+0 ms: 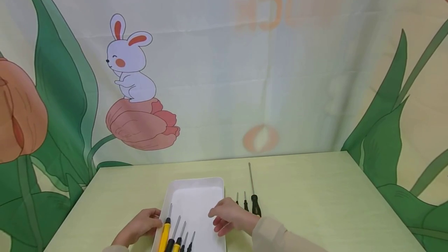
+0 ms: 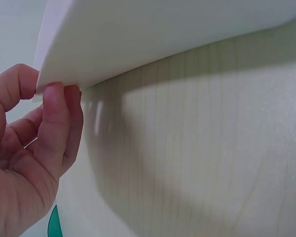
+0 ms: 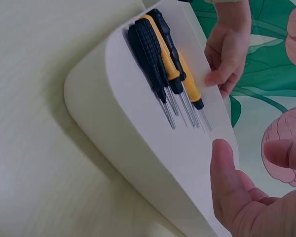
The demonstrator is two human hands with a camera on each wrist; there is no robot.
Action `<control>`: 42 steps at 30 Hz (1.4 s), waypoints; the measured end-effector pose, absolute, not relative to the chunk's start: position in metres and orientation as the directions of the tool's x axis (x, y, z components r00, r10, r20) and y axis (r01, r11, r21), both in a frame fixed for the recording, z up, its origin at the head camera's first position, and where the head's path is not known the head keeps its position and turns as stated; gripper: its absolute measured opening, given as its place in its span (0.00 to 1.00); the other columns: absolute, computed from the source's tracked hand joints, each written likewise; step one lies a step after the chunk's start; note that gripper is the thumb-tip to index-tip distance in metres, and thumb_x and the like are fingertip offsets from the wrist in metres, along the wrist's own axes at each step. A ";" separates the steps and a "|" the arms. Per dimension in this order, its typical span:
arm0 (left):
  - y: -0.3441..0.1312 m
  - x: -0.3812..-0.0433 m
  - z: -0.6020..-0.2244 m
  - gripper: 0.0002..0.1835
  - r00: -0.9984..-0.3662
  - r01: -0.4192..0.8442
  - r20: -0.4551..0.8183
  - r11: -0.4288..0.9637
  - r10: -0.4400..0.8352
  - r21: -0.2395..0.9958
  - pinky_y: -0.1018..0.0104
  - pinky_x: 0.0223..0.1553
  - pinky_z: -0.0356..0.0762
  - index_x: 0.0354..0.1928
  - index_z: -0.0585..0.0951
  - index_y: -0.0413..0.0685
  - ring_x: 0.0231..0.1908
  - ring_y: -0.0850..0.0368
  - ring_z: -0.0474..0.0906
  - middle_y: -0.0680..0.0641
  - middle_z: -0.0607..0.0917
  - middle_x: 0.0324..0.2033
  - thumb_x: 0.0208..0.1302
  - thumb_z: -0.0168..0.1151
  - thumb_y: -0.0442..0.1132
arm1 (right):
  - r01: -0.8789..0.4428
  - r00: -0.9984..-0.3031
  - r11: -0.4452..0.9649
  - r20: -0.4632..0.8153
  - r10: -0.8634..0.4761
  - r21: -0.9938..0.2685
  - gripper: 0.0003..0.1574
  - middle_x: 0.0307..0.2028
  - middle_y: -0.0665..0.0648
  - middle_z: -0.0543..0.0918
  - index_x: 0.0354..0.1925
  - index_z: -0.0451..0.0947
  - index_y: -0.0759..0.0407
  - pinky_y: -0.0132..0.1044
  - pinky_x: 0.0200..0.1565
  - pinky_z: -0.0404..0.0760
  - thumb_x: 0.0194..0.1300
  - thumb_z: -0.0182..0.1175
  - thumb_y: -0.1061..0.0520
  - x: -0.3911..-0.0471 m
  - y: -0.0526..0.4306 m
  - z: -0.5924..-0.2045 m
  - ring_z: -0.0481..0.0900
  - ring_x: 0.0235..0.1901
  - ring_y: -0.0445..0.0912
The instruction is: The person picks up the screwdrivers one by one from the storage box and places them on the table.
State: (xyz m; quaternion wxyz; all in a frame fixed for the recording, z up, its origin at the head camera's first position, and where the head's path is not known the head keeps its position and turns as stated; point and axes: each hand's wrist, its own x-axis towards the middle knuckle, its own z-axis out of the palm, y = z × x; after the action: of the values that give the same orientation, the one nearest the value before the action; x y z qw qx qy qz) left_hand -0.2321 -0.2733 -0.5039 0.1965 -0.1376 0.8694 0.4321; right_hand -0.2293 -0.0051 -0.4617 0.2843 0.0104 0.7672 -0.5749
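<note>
A white tray [image 1: 196,195] stands on the table. Several screwdrivers lie side by side in its near left part, among them a yellow-handled screwdriver [image 1: 163,237] and a black-handled screwdriver [image 3: 144,54]. At the tray's left side my left hand [image 1: 140,225] pinches the wall between thumb and fingers; the left wrist view shows the fingertips [image 2: 54,94] against the tray's outside. My right hand [image 1: 229,216] hovers over the tray's right side, its fingers loosely bent and nothing held. In the right wrist view its thumb [image 3: 222,160] and index finger are apart.
Right of the tray, a long black screwdriver [image 1: 255,204] and two smaller screwdrivers lie on the table [image 1: 315,197], partly behind my right forearm. A printed cloth [image 1: 210,69] with a rabbit and tulips hangs behind the table's far edge.
</note>
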 end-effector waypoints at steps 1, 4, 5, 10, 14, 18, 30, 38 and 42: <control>-0.273 -0.232 -0.504 0.22 -0.885 -0.408 -0.460 0.588 -0.070 0.698 0.65 0.33 0.75 0.48 0.70 0.31 0.30 0.56 0.71 0.43 0.77 0.34 0.50 0.55 0.33 | 0.346 -0.834 0.341 -0.453 -0.314 -0.874 0.13 0.21 0.58 0.75 0.35 0.70 0.66 0.32 0.16 0.75 0.52 0.57 0.59 -0.228 -0.007 -0.463 0.72 0.14 0.43; -0.273 -0.232 -0.504 0.22 -0.887 -0.407 -0.457 0.586 -0.069 0.701 0.65 0.33 0.75 0.48 0.70 0.30 0.29 0.56 0.71 0.43 0.77 0.34 0.49 0.55 0.33 | 0.356 -0.821 0.345 -0.467 -0.328 -0.869 0.13 0.22 0.58 0.75 0.35 0.70 0.66 0.32 0.16 0.75 0.52 0.57 0.58 -0.224 -0.013 -0.465 0.72 0.15 0.43; -0.273 -0.232 -0.504 0.22 -0.888 -0.405 -0.455 0.586 -0.068 0.702 0.65 0.33 0.75 0.48 0.70 0.30 0.29 0.56 0.72 0.42 0.77 0.33 0.49 0.55 0.33 | 0.361 -0.817 0.347 -0.473 -0.331 -0.866 0.13 0.22 0.59 0.76 0.35 0.70 0.65 0.32 0.16 0.75 0.52 0.57 0.58 -0.222 -0.015 -0.466 0.72 0.15 0.43; -0.274 -0.232 -0.507 0.22 -0.891 -0.402 -0.447 0.580 -0.072 0.708 0.66 0.32 0.75 0.48 0.70 0.30 0.28 0.57 0.72 0.43 0.77 0.33 0.49 0.56 0.33 | 0.367 -0.798 0.362 -0.490 -0.351 -0.857 0.12 0.22 0.58 0.76 0.35 0.71 0.64 0.31 0.16 0.74 0.52 0.57 0.58 -0.216 -0.023 -0.470 0.72 0.15 0.43; -0.274 -0.232 -0.507 0.22 -0.894 -0.397 -0.444 0.580 -0.068 0.711 0.65 0.32 0.76 0.48 0.70 0.30 0.28 0.57 0.72 0.43 0.77 0.33 0.49 0.56 0.33 | 0.366 -0.797 0.367 -0.492 -0.350 -0.855 0.11 0.21 0.58 0.76 0.33 0.71 0.63 0.32 0.16 0.75 0.52 0.58 0.58 -0.210 -0.030 -0.473 0.72 0.14 0.43; -0.274 -0.233 -0.505 0.22 -0.886 -0.407 -0.459 0.586 -0.067 0.700 0.64 0.34 0.76 0.48 0.70 0.31 0.29 0.56 0.72 0.43 0.77 0.34 0.50 0.56 0.33 | 0.367 -0.807 0.395 -0.500 -0.316 -0.842 0.10 0.21 0.58 0.76 0.30 0.71 0.62 0.33 0.17 0.76 0.51 0.59 0.57 -0.205 -0.037 -0.475 0.72 0.13 0.42; -0.275 -0.234 -0.509 0.21 -0.890 -0.407 -0.451 0.566 -0.068 0.717 0.66 0.32 0.75 0.47 0.71 0.30 0.29 0.57 0.71 0.44 0.77 0.33 0.49 0.55 0.32 | 0.285 -0.854 0.454 -0.439 -0.279 -0.844 0.10 0.12 0.50 0.71 0.22 0.70 0.61 0.25 0.17 0.68 0.48 0.61 0.57 -0.188 -0.053 -0.489 0.67 0.12 0.37; -0.275 -0.234 -0.507 0.23 -0.885 -0.412 -0.460 0.574 -0.068 0.708 0.65 0.34 0.76 0.49 0.70 0.30 0.30 0.56 0.71 0.43 0.77 0.34 0.49 0.56 0.33 | 0.198 -0.890 0.485 -0.364 -0.275 -0.852 0.12 0.13 0.53 0.72 0.19 0.71 0.63 0.31 0.23 0.73 0.44 0.62 0.55 -0.184 -0.058 -0.501 0.72 0.17 0.41; -0.274 -0.233 -0.506 0.23 -0.886 -0.410 -0.458 0.574 -0.069 0.709 0.65 0.34 0.76 0.49 0.70 0.30 0.30 0.57 0.71 0.43 0.77 0.34 0.49 0.56 0.33 | 0.220 -0.891 0.471 -0.373 -0.260 -0.854 0.11 0.14 0.53 0.73 0.18 0.71 0.63 0.33 0.24 0.73 0.44 0.62 0.58 -0.182 -0.062 -0.504 0.72 0.18 0.42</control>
State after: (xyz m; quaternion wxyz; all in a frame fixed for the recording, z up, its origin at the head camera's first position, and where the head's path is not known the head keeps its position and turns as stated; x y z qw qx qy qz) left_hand -0.2331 -0.2744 -0.5059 0.1941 -0.1384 0.8655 0.4405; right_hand -0.1821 -0.0617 -0.5040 0.2335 -0.0120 0.8253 -0.5141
